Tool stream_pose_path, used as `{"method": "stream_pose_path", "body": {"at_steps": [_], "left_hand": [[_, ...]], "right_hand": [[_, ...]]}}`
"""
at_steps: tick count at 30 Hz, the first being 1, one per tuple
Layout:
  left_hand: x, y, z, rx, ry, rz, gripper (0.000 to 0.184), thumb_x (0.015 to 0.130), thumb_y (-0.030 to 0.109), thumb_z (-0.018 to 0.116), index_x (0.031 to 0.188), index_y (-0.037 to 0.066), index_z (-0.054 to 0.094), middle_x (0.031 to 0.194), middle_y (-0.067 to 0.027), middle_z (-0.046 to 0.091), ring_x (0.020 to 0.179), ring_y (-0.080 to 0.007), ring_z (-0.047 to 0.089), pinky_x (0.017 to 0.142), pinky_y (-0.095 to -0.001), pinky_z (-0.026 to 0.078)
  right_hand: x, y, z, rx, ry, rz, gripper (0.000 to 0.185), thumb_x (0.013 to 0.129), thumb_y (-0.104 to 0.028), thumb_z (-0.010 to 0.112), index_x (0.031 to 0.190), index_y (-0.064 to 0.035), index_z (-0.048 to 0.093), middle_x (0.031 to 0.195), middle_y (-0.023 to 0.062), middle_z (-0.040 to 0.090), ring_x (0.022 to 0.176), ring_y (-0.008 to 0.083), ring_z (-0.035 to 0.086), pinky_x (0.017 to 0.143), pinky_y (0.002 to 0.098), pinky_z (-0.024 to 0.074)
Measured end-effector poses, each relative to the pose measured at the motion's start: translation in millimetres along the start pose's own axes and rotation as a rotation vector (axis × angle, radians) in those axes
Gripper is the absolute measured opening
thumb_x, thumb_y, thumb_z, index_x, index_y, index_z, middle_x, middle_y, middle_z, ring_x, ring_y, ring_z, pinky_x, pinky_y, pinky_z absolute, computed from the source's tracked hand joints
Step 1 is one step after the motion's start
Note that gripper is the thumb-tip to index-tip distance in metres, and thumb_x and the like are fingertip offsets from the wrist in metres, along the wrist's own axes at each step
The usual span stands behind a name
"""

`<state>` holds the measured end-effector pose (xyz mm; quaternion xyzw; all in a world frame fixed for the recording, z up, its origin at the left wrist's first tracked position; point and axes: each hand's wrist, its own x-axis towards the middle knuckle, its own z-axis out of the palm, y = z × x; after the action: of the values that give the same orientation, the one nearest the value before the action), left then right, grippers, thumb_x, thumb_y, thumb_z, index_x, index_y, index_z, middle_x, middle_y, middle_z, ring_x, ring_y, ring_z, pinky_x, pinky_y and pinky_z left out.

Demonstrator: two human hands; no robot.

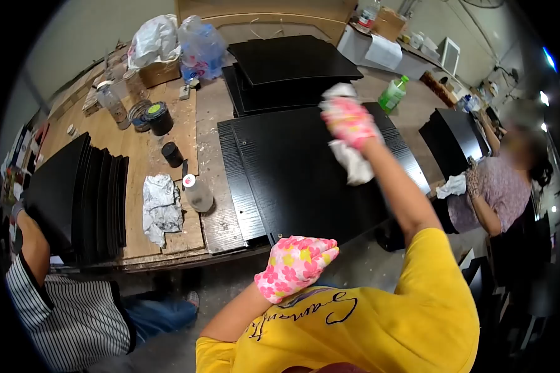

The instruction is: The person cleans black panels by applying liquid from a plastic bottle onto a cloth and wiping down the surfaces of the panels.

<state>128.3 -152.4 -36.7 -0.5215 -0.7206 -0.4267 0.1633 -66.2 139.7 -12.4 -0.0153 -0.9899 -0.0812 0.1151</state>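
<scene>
My right hand (pixel 350 122), in a pink flowered glove, presses a white cloth (pixel 353 163) onto a glossy black panel (pixel 305 168). The cloth sticks out above and below the hand, which is slightly blurred. Close to the panel's front edge is my left hand (pixel 298 267), gloved alike, its fingers pressed together with nothing visible in them. Whether it touches the edge I cannot tell. Beneath the top panel lies another black board (pixel 239 208), its left strip showing. More black panels (pixel 292 59) are piled just behind.
A plastic bottle (pixel 198 194), crumpled cloth (pixel 163 208) and black jar (pixel 160 118) stand left. Upright black boards (pixel 84 199) fill the table's left end, beside a person in stripes (pixel 74 317). A green bottle (pixel 393 93) stands right; a co-worker (pixel 501 186) handles boards there.
</scene>
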Motion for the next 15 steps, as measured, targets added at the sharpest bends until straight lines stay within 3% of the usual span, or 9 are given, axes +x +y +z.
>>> {"method": "stream_pose_path", "body": {"at_steps": [1, 3, 4, 7, 8, 10, 11, 13, 15], "left_hand": [[0, -1, 3, 0.001, 0.014, -0.01, 0.027, 0.074, 0.009, 0.069, 0.101, 0.013, 0.071, 0.102, -0.0042, 0.072, 0.087, -0.0207, 0.07, 0.069, -0.0325, 0.057], [2, 1, 2, 0.002, -0.005, -0.039, 0.025, 0.073, 0.012, 0.071, 0.098, 0.015, 0.071, 0.099, -0.0033, 0.072, 0.085, -0.0205, 0.07, 0.067, -0.0328, 0.056], [0, 3, 1, 0.105, -0.008, -0.032, 0.035, 0.069, 0.012, 0.078, 0.103, 0.017, 0.069, 0.095, -0.0014, 0.072, 0.075, -0.0209, 0.07, 0.058, -0.0324, 0.055], [2, 4, -1, 0.022, -0.024, -0.083, 0.028, 0.071, 0.012, 0.077, 0.099, 0.015, 0.07, 0.096, -0.0031, 0.072, 0.079, -0.0217, 0.07, 0.063, -0.0317, 0.056], [0, 4, 2, 0.011, 0.031, -0.077, 0.027, 0.072, 0.013, 0.077, 0.098, 0.014, 0.07, 0.096, -0.0036, 0.072, 0.079, -0.0219, 0.07, 0.064, -0.0317, 0.056], [-1, 7, 3, 0.024, 0.065, -0.095, 0.025, 0.073, 0.014, 0.078, 0.097, 0.013, 0.071, 0.097, -0.0045, 0.072, 0.08, -0.0222, 0.07, 0.065, -0.0314, 0.056], [-1, 7, 6, 0.039, 0.083, -0.101, 0.023, 0.073, 0.014, 0.078, 0.096, 0.013, 0.071, 0.097, -0.0045, 0.072, 0.079, -0.0215, 0.07, 0.064, -0.0309, 0.056], [1, 7, 6, 0.039, 0.136, -0.103, 0.024, 0.072, 0.015, 0.079, 0.095, 0.014, 0.071, 0.096, -0.0039, 0.072, 0.077, -0.0211, 0.07, 0.064, -0.0314, 0.055], [3, 8, 3, 0.058, 0.127, -0.13, 0.022, 0.073, 0.015, 0.077, 0.094, 0.013, 0.071, 0.096, -0.0037, 0.072, 0.079, -0.0213, 0.069, 0.064, -0.033, 0.055]], "right_hand": [[-11, -58, -23, 0.261, 0.061, -0.087, 0.06, 0.091, -0.051, 0.052, 0.134, -0.0091, 0.054, 0.14, 0.0166, 0.051, 0.133, 0.033, 0.044, 0.112, 0.0417, 0.0324], [-32, -141, -55, 0.302, -0.058, -0.512, 0.058, 0.095, -0.048, 0.048, 0.138, -0.0101, 0.049, 0.144, 0.0155, 0.047, 0.135, 0.0318, 0.042, 0.114, 0.0425, 0.0288], [-53, -155, -42, 0.354, 0.191, -0.608, 0.056, 0.096, -0.046, 0.046, 0.14, -0.0104, 0.047, 0.146, 0.0149, 0.045, 0.137, 0.0309, 0.039, 0.115, 0.0428, 0.0261], [-44, -84, -31, 0.225, 0.111, -0.598, 0.049, 0.094, -0.035, 0.047, 0.136, -0.0096, 0.05, 0.14, 0.0168, 0.05, 0.132, 0.0328, 0.045, 0.112, 0.0433, 0.0321], [-32, -48, -40, 0.184, 0.013, -0.344, 0.044, 0.094, -0.03, 0.046, 0.13, -0.008, 0.054, 0.134, 0.019, 0.054, 0.124, 0.0366, 0.051, 0.106, 0.0435, 0.0391], [-8, 45, -26, 0.256, -0.185, 0.129, 0.051, 0.098, -0.034, 0.034, 0.142, -0.0084, 0.045, 0.15, 0.0153, 0.04, 0.139, 0.0317, 0.037, 0.117, 0.0408, 0.0258], [2, 93, 15, 0.149, -0.02, 0.092, 0.056, 0.099, -0.037, 0.03, 0.148, -0.0097, 0.037, 0.156, 0.0137, 0.031, 0.144, 0.03, 0.028, 0.12, 0.0381, 0.0189], [13, 58, -5, 0.064, -0.187, 0.188, 0.059, 0.1, -0.04, 0.027, 0.15, -0.01, 0.033, 0.159, 0.0122, 0.025, 0.147, 0.0289, 0.022, 0.122, 0.0368, 0.0138], [17, -24, -17, 0.19, -0.141, -0.06, 0.057, 0.097, -0.043, 0.035, 0.142, -0.009, 0.045, 0.15, 0.0146, 0.041, 0.141, 0.0317, 0.033, 0.118, 0.0416, 0.0215]]}}
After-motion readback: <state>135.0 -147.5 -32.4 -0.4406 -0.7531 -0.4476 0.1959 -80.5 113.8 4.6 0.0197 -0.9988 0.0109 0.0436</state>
